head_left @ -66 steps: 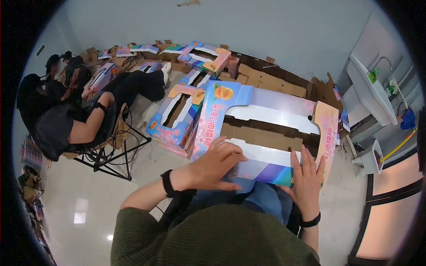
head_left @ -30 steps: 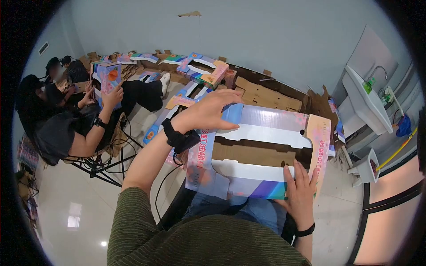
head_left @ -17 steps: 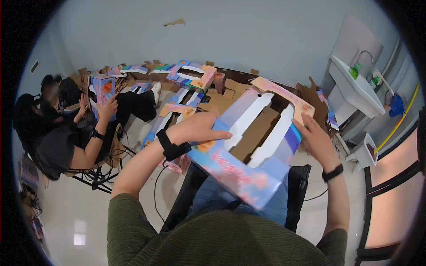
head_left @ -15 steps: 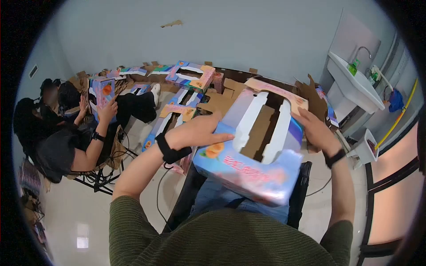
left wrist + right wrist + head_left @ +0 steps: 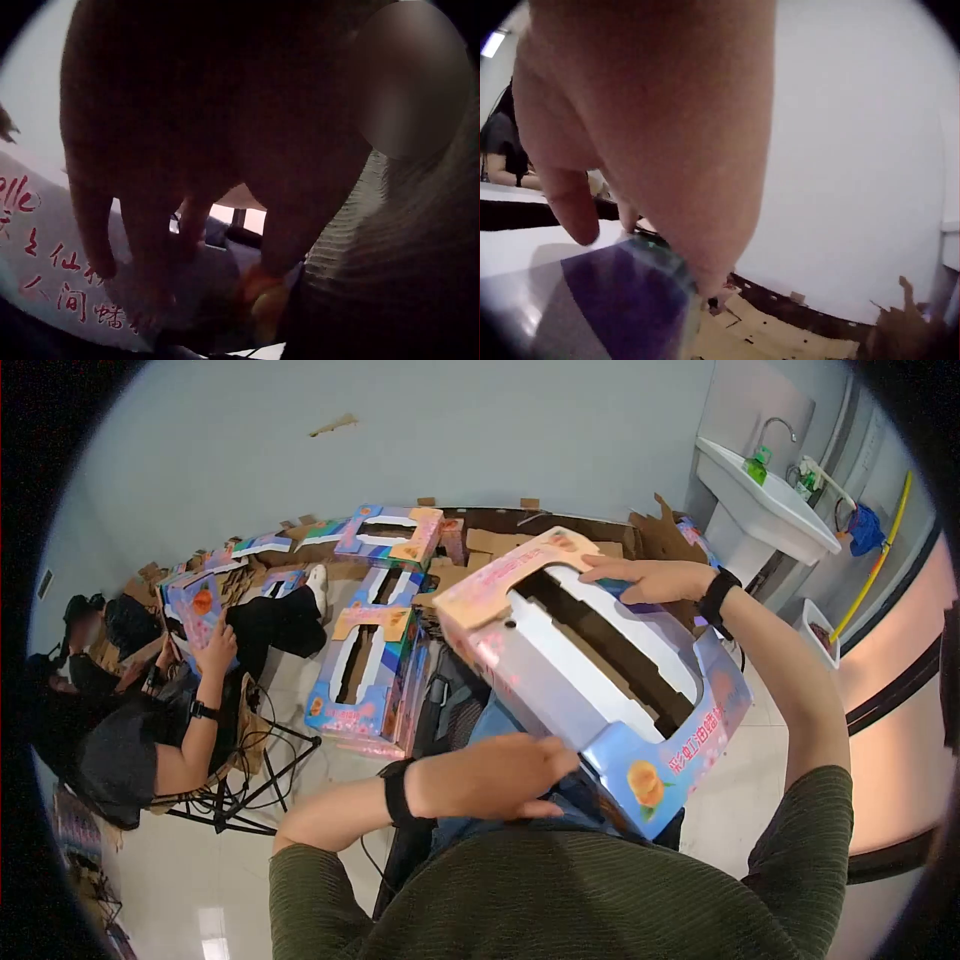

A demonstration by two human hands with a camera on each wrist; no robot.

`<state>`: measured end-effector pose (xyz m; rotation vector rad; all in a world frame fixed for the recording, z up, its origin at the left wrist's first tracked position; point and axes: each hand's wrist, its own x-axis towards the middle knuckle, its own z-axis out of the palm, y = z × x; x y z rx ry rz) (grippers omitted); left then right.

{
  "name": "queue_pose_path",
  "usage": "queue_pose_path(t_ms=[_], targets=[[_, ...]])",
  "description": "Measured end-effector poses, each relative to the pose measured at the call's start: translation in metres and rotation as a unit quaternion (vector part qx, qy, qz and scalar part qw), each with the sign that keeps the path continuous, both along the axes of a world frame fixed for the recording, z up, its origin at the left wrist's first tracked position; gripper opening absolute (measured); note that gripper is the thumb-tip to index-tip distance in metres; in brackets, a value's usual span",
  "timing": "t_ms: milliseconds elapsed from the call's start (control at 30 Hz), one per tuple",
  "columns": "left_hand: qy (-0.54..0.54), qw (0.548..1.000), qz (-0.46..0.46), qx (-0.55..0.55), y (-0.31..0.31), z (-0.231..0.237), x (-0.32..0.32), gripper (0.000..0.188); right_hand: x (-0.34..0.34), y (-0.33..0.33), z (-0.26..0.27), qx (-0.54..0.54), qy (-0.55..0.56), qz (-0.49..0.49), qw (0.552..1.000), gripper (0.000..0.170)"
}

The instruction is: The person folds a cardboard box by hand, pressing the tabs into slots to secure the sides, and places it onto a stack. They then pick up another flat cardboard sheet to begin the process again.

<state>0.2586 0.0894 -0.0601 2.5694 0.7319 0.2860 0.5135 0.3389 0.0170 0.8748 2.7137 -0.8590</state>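
A printed cardboard fruit box [image 5: 555, 665] lies tilted over the wearer's lap in the head view. It has white inner flaps, a long opening on top, pink lettering and a peach picture. My right hand [image 5: 650, 578] grips its far edge, the thumb over the top panel. In the right wrist view, the right hand [image 5: 652, 135] bends over a purple part of the box [image 5: 622, 300]. My left hand [image 5: 495, 775] is at the near side, fingers loosely extended. In the left wrist view, the left hand's fingers [image 5: 142, 232] hang beside the box's red-lettered side [image 5: 67, 285].
Several similar boxes [image 5: 365, 670] are stacked on the floor to the left. Flattened cardboard [image 5: 490, 542] lies along the wall. Another person [image 5: 130, 725] sits at the left holding a box [image 5: 195, 605]. A white sink [image 5: 770, 500] stands at the right.
The box has turned, its orange end swinging from the far right to the far left. My left hand has left the box's left edge for its near side; the right hand has moved to the far edge.
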Motion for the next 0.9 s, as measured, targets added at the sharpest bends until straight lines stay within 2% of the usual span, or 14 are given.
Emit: queue_pose_path(t_ms=[200,233,300,333,400,467,533,567,667,767,833,900], targets=[[-0.063,0.991,-0.103,-0.059,0.003,-0.025,0.025,0.042,-0.035,-0.014,0.008,-0.027,0.009,0.085,0.996,0.058],[-0.059,0.992,-0.096,-0.053,0.001,-0.024,0.028,0.042,-0.039,-0.016,0.008,-0.037,0.021,0.085,0.995,0.053],[-0.051,0.995,-0.081,-0.039,-0.002,-0.018,0.033,0.041,-0.044,-0.026,0.013,-0.041,0.02,0.099,0.994,0.053],[-0.058,0.996,-0.044,0.054,0.001,-0.015,0.035,0.044,-0.045,-0.027,0.016,-0.042,0.021,0.108,0.993,0.054],[-0.07,0.967,0.036,0.241,0.005,-0.013,0.03,0.05,-0.046,-0.031,0.013,-0.031,0.024,0.124,0.991,0.051],[0.036,0.961,0.137,0.237,0.015,0.006,0.021,0.07,-0.043,-0.032,0.015,-0.041,0.034,0.148,0.988,0.051],[0.065,0.945,0.183,0.262,0.025,0.004,-0.007,0.098,-0.045,-0.04,0.015,-0.053,0.03,0.165,0.984,0.049],[0.115,0.948,0.183,0.233,0.035,0.002,-0.02,0.116,-0.049,-0.043,0.013,-0.058,0.029,0.173,0.983,0.049],[0.107,0.959,0.138,0.223,0.052,-0.008,-0.031,0.121,-0.06,-0.049,0.009,-0.044,0.012,0.176,0.983,0.044],[0.116,0.959,0.155,0.206,0.058,-0.013,-0.03,0.12,-0.057,-0.05,0.022,-0.01,0.015,0.199,0.98,0.038],[0.118,0.962,0.16,0.188,0.057,-0.02,-0.027,0.12,-0.04,-0.065,0.037,0.049,0.034,0.142,0.988,0.035],[0.136,0.953,0.166,0.216,0.057,-0.029,-0.024,0.123,-0.026,-0.089,0.045,0.105,0.067,0.108,0.986,0.034]])
